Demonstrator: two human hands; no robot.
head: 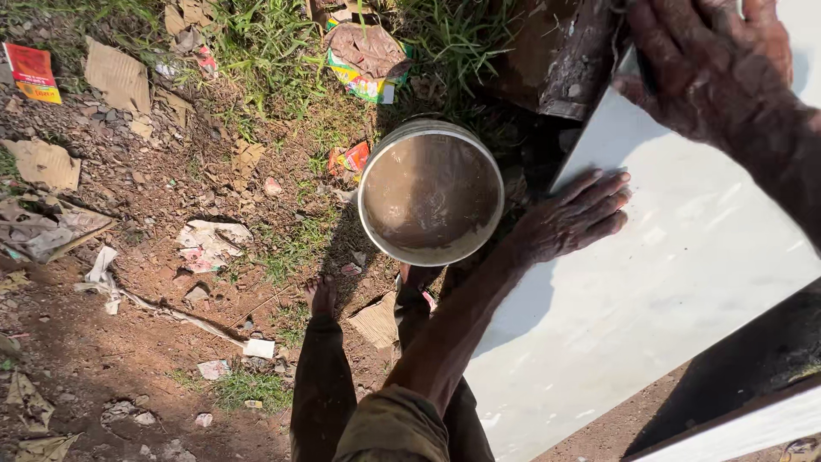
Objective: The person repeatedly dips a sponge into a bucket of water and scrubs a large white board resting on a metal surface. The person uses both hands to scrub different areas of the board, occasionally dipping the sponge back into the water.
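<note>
Looks like you're steadying the white slab (676,257): left hand (573,218) flat, fingers spread, gripping nothing; right hand (714,64) at 1 o'clock open too. Bucket (430,192) sits at 9; next probably needs a proper edge grip.

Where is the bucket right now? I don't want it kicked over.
In the head view, the bucket stands on the dirt at centre, ahead of the bare feet, left of the left hand on the white slab.
</note>
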